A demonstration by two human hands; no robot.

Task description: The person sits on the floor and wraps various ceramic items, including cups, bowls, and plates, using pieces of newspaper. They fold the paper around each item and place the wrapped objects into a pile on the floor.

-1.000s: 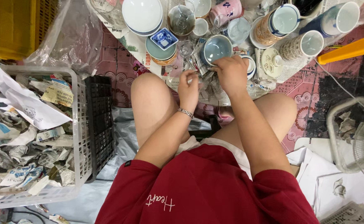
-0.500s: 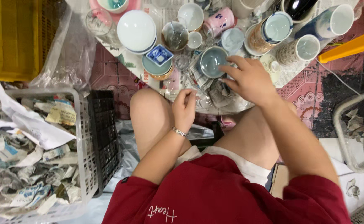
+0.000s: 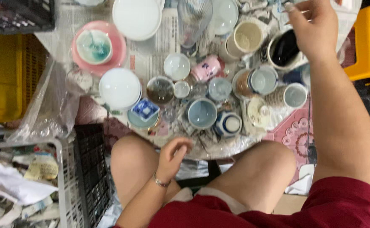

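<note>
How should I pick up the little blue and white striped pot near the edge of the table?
Probably come straight down on the blue and white striped pot and grip its round belly from both sides with your fingers. It stands upright with its mouth open upward, and the light blue cup sits close on its left, so a sideways reach looks cramped.
</note>
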